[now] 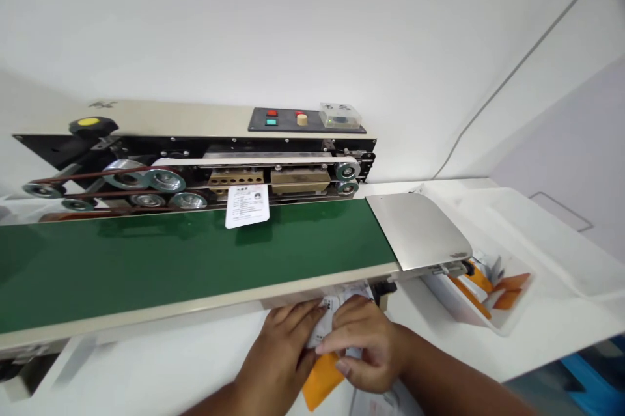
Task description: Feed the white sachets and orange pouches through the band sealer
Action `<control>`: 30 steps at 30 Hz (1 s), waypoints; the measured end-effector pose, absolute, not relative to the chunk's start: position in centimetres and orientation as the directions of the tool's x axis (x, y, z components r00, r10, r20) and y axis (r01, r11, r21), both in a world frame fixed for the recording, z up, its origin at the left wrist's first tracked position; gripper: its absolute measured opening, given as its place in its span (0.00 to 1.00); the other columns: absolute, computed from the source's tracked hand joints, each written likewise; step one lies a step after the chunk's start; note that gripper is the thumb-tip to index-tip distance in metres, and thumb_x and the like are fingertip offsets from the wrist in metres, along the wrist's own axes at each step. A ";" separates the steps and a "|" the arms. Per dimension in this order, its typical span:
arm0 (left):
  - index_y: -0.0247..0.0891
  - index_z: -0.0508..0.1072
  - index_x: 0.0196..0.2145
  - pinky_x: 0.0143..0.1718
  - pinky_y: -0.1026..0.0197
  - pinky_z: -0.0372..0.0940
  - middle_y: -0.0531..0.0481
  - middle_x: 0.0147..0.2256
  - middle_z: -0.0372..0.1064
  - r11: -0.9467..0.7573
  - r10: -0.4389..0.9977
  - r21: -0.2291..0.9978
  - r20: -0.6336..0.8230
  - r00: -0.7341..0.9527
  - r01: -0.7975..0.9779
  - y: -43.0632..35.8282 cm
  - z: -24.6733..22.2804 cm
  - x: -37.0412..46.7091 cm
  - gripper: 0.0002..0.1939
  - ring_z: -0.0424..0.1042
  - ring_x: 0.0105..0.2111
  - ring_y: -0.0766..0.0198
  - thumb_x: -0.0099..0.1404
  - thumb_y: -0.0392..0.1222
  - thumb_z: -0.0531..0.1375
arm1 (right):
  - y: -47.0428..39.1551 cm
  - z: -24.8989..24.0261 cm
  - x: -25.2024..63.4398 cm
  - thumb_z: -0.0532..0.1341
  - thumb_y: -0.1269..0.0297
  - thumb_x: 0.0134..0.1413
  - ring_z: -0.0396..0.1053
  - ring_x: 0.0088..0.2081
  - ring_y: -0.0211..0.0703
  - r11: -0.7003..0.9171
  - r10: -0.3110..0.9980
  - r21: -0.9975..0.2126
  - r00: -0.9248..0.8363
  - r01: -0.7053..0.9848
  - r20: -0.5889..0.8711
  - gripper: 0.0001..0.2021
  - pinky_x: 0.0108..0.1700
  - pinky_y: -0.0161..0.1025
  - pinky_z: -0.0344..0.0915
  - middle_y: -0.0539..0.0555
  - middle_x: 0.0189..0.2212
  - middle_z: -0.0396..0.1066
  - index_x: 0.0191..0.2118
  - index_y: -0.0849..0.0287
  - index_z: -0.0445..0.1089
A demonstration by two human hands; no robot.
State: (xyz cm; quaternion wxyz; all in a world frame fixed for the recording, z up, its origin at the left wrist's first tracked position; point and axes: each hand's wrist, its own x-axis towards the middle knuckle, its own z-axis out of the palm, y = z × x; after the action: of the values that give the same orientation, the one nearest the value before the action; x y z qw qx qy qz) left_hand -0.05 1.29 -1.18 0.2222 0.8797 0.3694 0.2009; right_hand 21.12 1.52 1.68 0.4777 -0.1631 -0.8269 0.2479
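Note:
Below the front edge of the conveyor, my left hand (pixel 280 351) is closed on the left side of a small white printed packet (pixel 326 319). My right hand (pixel 366 341) curls over the packet's right side, its index finger and thumb at the lower end. An orange flat piece (pixel 321 382) sticks out below the white packet. Whether it lies inside or under the packet is hidden by my fingers. Another white printed packet (pixel 247 206) hangs over the green belt (pixel 161 260), its top edge in the band sealer (pixel 293 183).
A steel plate (pixel 417 230) extends from the belt's right end. Beside it, a white bin (pixel 508 321) holds several orange and white packets. A clear plastic box (pixel 340 115) sits by the control panel (pixel 286 120) on the sealer. Something blue (pixel 593 377) stands at lower right.

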 end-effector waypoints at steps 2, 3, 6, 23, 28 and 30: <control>0.48 0.69 0.61 0.57 0.46 0.68 0.47 0.58 0.71 -0.615 0.744 0.581 0.204 0.636 0.534 1.4 -1.2 0.0 0.26 0.70 0.57 0.50 0.66 0.36 0.63 | 1.6 1.7 21.1 0.55 0.63 0.60 0.68 0.22 0.37 0.827 0.511 -0.560 -0.479 0.047 0.714 0.14 0.30 0.34 0.68 0.48 0.21 0.71 0.47 0.58 0.73; 0.47 0.71 0.60 0.57 0.47 0.69 0.47 0.57 0.73 -0.606 0.749 0.602 0.213 0.628 0.519 1.4 -1.2 0.0 0.25 0.71 0.56 0.51 0.66 0.35 0.64 | 1.6 1.8 21.1 0.55 0.64 0.59 0.68 0.22 0.37 0.829 0.513 -0.556 -0.472 0.057 0.717 0.14 0.31 0.35 0.68 0.48 0.21 0.71 0.47 0.59 0.73; 0.46 0.74 0.56 0.56 0.50 0.70 0.47 0.53 0.75 -0.597 0.755 0.657 0.264 0.601 0.461 1.4 -1.1 0.1 0.21 0.73 0.54 0.54 0.67 0.33 0.63 | 1.7 2.1 21.2 0.55 0.65 0.60 0.68 0.22 0.37 0.835 0.521 -0.540 -0.460 0.104 0.719 0.13 0.31 0.35 0.68 0.49 0.22 0.72 0.46 0.59 0.73; 0.39 0.74 0.33 0.37 0.64 0.72 0.50 0.32 0.74 -0.589 0.770 0.723 0.366 0.523 0.361 1.1 0.3 0.0 0.11 0.74 0.33 0.63 0.71 0.31 0.55 | 2.2 2.9 21.4 0.55 0.68 0.63 0.72 0.32 0.44 0.903 0.416 -0.233 -0.598 0.362 0.685 0.16 0.36 0.42 0.73 0.55 0.36 0.76 0.55 0.60 0.67; 0.41 0.76 0.34 0.37 0.65 0.70 0.51 0.31 0.74 -0.616 0.741 0.725 0.402 0.539 0.307 1.2 0.3 0.1 0.10 0.73 0.33 0.63 0.71 0.33 0.57 | 2.0 2.8 21.5 0.54 0.67 0.63 0.74 0.33 0.45 0.879 0.473 -0.326 -0.551 0.348 0.687 0.18 0.38 0.42 0.74 0.55 0.37 0.77 0.57 0.57 0.67; 0.41 0.76 0.34 0.36 0.65 0.69 0.52 0.31 0.74 -0.570 0.788 0.759 0.396 0.472 0.314 1.3 0.2 0.0 0.08 0.73 0.32 0.64 0.70 0.33 0.58 | 2.0 2.8 21.6 0.55 0.65 0.63 0.74 0.32 0.46 0.877 0.480 -0.351 -0.536 0.329 0.695 0.18 0.38 0.43 0.74 0.56 0.36 0.77 0.57 0.57 0.67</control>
State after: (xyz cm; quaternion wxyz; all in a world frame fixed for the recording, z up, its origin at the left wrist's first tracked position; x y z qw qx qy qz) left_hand -0.04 1.34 0.22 0.3106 0.7996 0.3444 0.3816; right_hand 21.59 1.97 2.81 0.4223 -0.2320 -0.8717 0.0891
